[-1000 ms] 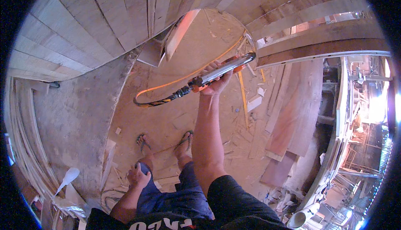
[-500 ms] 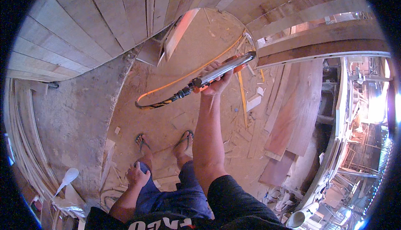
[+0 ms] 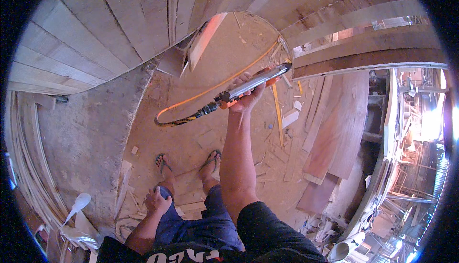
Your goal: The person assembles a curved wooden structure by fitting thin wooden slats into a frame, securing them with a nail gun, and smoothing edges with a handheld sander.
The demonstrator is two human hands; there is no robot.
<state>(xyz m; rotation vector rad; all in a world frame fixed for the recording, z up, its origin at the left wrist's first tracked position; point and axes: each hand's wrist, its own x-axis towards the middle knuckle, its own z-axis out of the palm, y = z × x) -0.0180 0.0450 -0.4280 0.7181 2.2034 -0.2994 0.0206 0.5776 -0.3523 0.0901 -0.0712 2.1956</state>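
My right hand grips an orange-and-silver pneumatic nail gun, held out above the floor, with a yellow-and-black hose looping from its rear coupling. The tool's front end is beside the edge of a plank panel at upper right; I cannot tell whether they touch. My left hand rests on my left knee with its fingers apart, holding nothing visible. My two sandalled feet stand on the dusty floor below.
Curved plank panelling spans the top. Long strips lie along the left beside a concrete ledge. Loose boards, offcuts and a white pipe are at right. A white spoon-shaped object is lower left.
My right hand and the nail gun sit very slightly lower in the view, as does the panel at upper right. My left hand has stayed on the knee.
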